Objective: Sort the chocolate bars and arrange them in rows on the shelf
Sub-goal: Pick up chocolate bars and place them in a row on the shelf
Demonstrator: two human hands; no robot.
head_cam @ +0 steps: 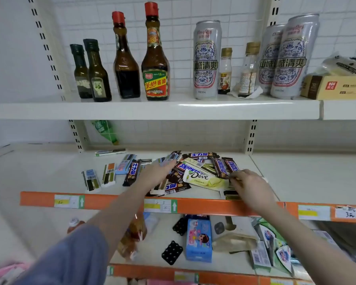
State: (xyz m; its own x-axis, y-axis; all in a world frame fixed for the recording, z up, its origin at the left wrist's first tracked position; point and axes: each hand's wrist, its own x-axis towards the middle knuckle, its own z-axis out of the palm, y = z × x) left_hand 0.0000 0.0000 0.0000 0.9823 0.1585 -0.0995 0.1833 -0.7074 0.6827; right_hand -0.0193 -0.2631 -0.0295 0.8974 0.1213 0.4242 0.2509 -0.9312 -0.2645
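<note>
brown snickers bar [231, 166] pinched by right hand [249, 185].

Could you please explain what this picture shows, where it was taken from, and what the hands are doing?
There is no machine here: one camera worn on a person's head looks forward and down at their two bare hands. They reach onto the white middle shelf, where a loose pile of wrapped chocolate bars lies, with several flat bars laid apart at the left. The left hand rests on the pile with fingers straight. The right hand pinches the end of a brown Snickers bar. A pale green Dove bar lies between them.
</note>
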